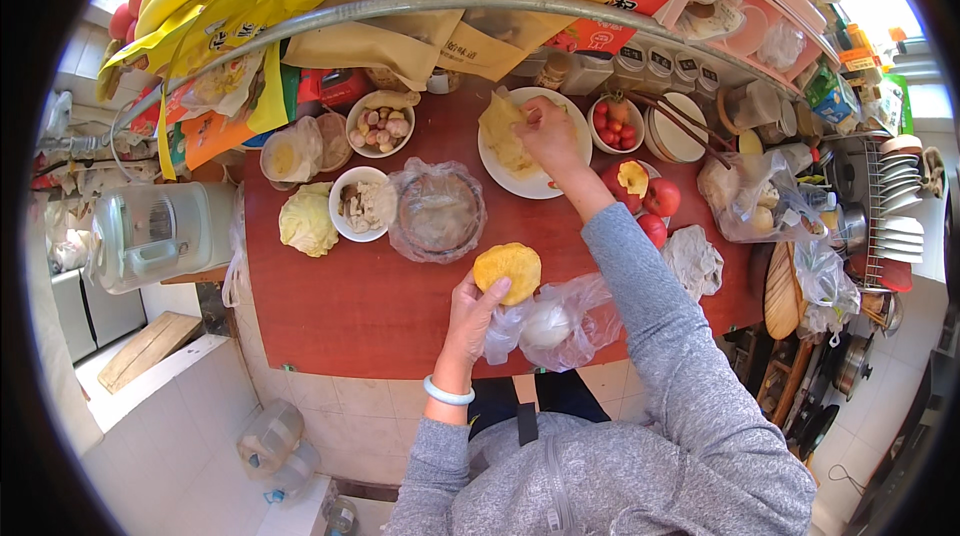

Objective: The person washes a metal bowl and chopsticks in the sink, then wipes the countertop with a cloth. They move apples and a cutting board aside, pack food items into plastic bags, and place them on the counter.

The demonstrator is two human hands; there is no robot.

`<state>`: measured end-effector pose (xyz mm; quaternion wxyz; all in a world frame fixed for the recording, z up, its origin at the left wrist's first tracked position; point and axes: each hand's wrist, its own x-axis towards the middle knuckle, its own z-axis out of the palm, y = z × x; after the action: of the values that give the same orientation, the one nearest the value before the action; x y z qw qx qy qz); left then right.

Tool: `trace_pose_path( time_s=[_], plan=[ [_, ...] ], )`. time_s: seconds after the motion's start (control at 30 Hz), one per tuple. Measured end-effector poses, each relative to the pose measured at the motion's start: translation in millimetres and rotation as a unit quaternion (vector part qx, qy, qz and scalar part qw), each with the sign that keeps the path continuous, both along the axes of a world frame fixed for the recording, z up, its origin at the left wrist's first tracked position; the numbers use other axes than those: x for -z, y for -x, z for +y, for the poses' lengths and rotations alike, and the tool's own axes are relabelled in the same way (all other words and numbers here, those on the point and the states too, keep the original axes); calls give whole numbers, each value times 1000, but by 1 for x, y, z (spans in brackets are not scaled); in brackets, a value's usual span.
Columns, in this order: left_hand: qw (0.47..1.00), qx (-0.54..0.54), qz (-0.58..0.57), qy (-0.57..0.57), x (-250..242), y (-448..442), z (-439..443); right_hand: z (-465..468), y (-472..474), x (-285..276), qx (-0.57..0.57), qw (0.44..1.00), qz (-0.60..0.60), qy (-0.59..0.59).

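Note:
My left hand (pixel 471 314) holds a round, flat yellow cake or bun (pixel 508 273) above the near part of the red table (pixel 337 318). Beyond it, my right hand (pixel 550 132) reaches over a white plate (pixel 536 187), its fingers bent down at the pale yellow, thin food (pixel 510 142) there; whether they grip it is hidden. A clear plastic bag (pixel 592 318) with a white round thing (pixel 546 327) inside lies just right of my left hand. Left of the plate sits a bowl covered in plastic film (pixel 437 211).
A white bowl of cherry tomatoes (pixel 616 124), red fruit (pixel 662 197) and a crumpled cloth (pixel 691 260) lie to the right. Left are a cabbage (pixel 308 221) and a bowl of garlic (pixel 381 123). A metal rail (pixel 420 1) crosses above the table's far side.

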<state>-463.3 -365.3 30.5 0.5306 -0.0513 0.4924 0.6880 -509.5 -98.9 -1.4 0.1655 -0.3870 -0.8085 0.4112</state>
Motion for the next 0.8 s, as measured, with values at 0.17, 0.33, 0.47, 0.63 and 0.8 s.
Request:
trace_pose_path(
  time_s=[0.17, 0.33, 0.47, 0.63, 0.8],
  plan=[
    [1000, -19, -1, -9, -11, 1, 2, 22, -36, 18, 95, 988, 9, -125],
    [1000, 16, 11, 6, -6, 1, 1, 52, -36, 56, 84, 996, -6, -27],
    [1000, -8, 12, 18, -2, -3, -6, 51, -21, 44, 70, 983, -15, 167],
    [999, -38, 1, 8, -11, -5, -2, 60, -24, 53, 46, 991, 18, 123],
    [999, -35, -3, 0, -9, -4, 0, 76, -22, 68, 20, 990, -16, 135]
  ],
)
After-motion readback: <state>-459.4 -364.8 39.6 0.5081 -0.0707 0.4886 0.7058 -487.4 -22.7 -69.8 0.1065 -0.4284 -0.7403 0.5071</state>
